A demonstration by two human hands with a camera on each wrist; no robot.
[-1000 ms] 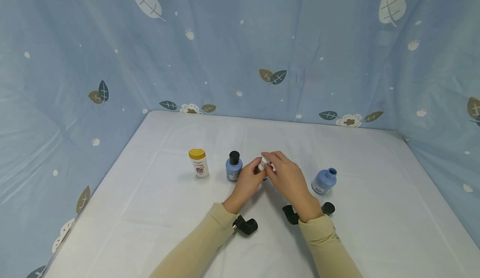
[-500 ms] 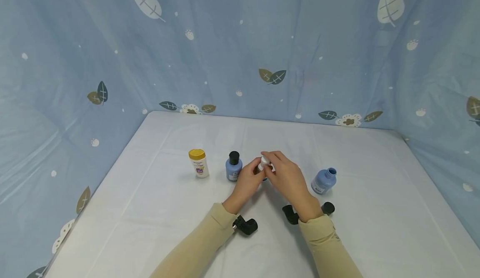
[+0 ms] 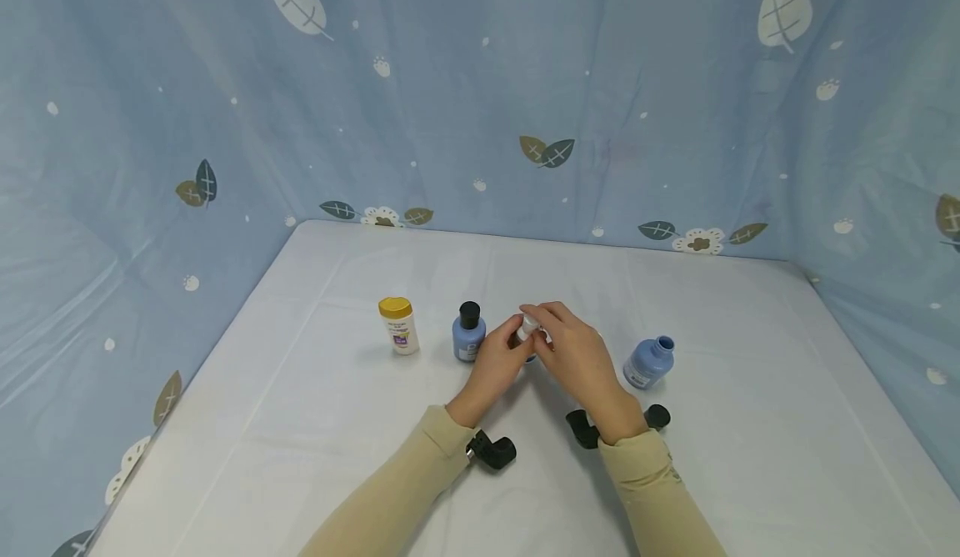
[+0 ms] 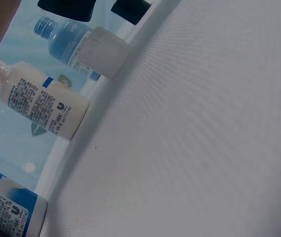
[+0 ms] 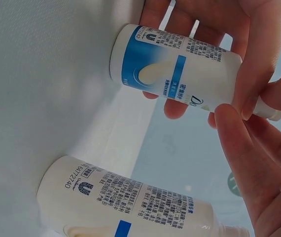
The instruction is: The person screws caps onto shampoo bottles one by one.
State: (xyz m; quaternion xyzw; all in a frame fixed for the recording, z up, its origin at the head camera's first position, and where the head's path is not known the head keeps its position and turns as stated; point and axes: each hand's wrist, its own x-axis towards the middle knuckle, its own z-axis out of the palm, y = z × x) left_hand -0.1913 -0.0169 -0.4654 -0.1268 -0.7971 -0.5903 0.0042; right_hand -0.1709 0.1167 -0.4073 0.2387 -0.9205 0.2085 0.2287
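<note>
In the right wrist view, my left hand (image 3: 491,371) wraps its fingers round a white lotion-style bottle (image 5: 194,66) with a blue label panel. That bottle is upright, its base close to the white tabletop. At its top, my right hand (image 3: 583,365) pinches a small white cap (image 5: 272,111) between fingers and thumb. Beside it stands an uncapped cream-white bottle (image 5: 125,195), hidden behind my right hand in the head view. An open blue bottle (image 3: 647,365) stands to the right of that hand. Close to my left hand is another blue bottle (image 3: 468,343) with a black cap.
A small white bottle with a yellow cap (image 3: 401,333) stands at the left of the row. Black wrist camera mounts (image 3: 495,454) stick out beneath both forearms. Patterned blue cloth (image 3: 450,82) hangs behind the white table (image 3: 300,424).
My right fingers shift very slightly around the white cap. Both arms and the standing bottles keep their places.
</note>
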